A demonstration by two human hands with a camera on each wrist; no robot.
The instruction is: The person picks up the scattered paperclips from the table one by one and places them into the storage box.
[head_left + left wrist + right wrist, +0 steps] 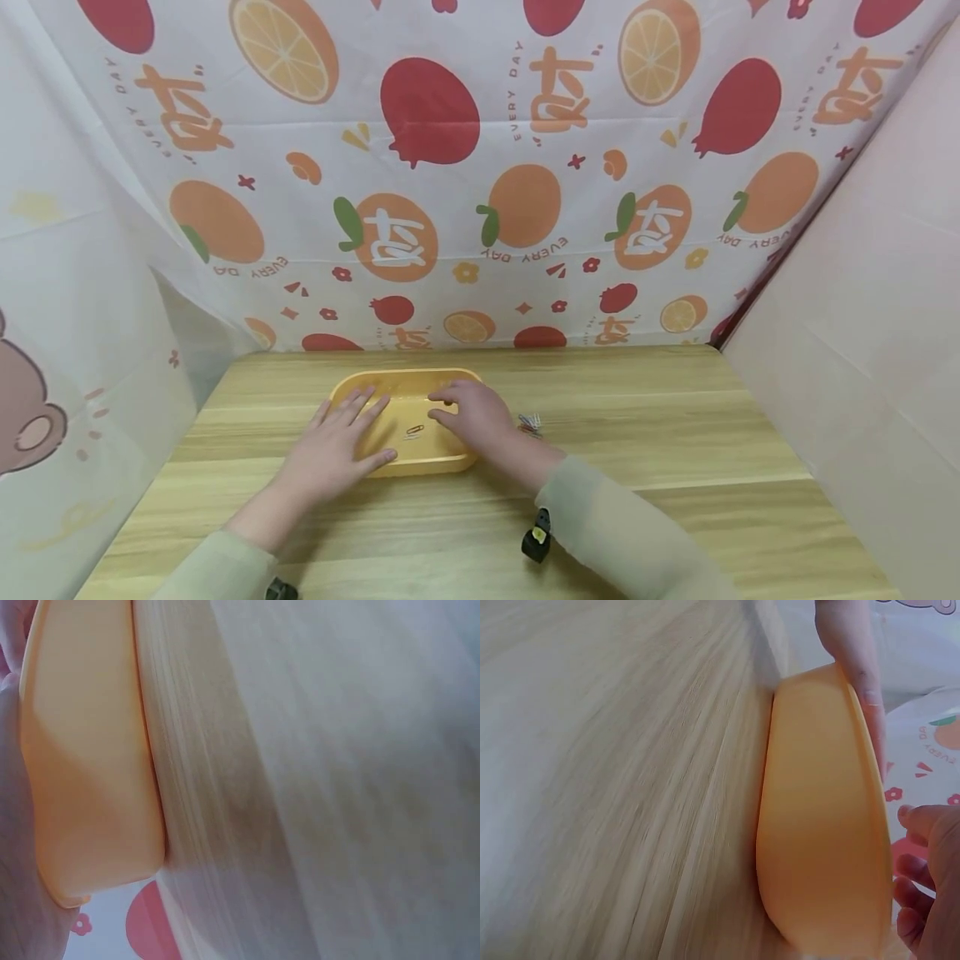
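Observation:
A shallow yellow plastic tray (397, 469) stands on the wooden table; its side wall (821, 810) fills much of the right wrist view. My left hand (330, 446) lies over the tray's left rim with spread, straight fingers. Above the tray's right side, my right hand (476, 417) has its thumb and fingers apart and loosely bent, with nothing seen between them. A few small paper clips (414, 430) lie on the tray floor. Just right of the tray, beside my right wrist, is a small pile of coloured paper clips (529, 423), partly hidden by the arm.
The light wooden table (660, 467) extends on both sides of the tray. A white cloth with fruit prints (525, 167) hangs along its back edge. Pale cloth panels stand at left and right. A dark device (537, 537) is strapped at my right wrist.

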